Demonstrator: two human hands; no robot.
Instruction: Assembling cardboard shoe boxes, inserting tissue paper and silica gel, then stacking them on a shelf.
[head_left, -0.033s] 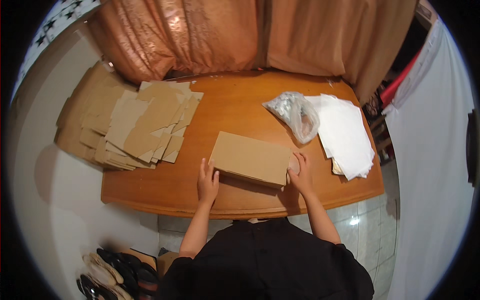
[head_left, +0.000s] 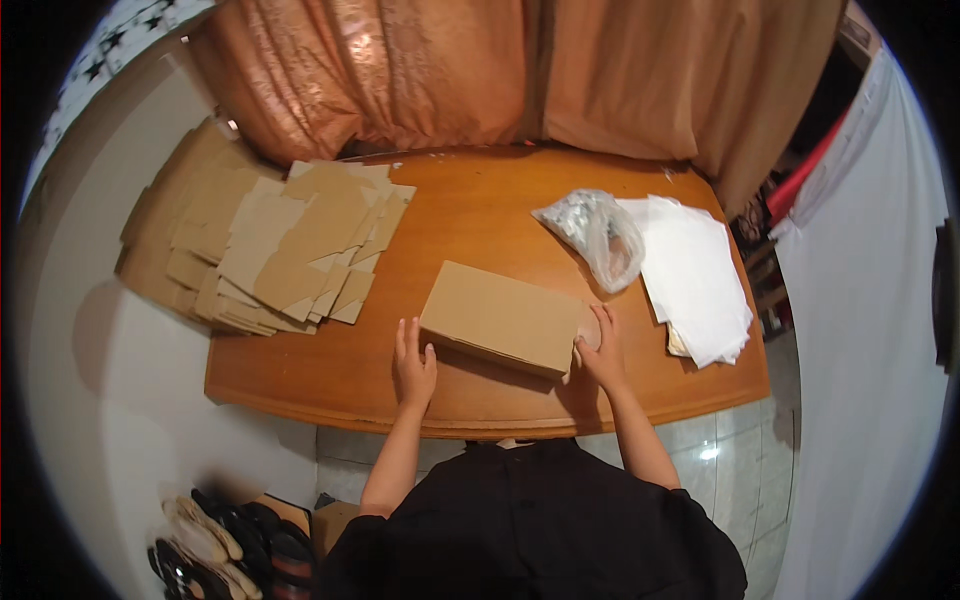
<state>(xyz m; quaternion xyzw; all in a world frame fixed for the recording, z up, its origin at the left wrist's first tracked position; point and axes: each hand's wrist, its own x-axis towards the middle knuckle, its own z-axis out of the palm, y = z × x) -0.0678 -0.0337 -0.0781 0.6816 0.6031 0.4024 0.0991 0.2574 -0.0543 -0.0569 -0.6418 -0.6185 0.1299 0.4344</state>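
A closed brown cardboard box (head_left: 505,315) lies slightly askew near the front middle of the table. My left hand (head_left: 415,375) is at its left end, fingers stretched and spread, the thumb close to the box's front corner. Whether the thumb touches the cardboard I cannot tell. At the other end, my right hand (head_left: 603,355) grips the box by a small end flap (head_left: 588,324) that sticks out, with the thumb on the near side and the fingers curving along the far side.
Flat cardboard pieces (head_left: 300,240) are heaped at the table's left. On the right lie a clear plastic bag (head_left: 610,245) with greyish contents and a stack of white sheets (head_left: 695,280). Orange curtains (head_left: 440,70) hang behind the wooden table (head_left: 470,195). Shoes (head_left: 235,545) stand at lower left.
The whole view has shifted slightly. The fingers of my left hand are a little more spread and farther off the box's end; my right hand stays at the flap.
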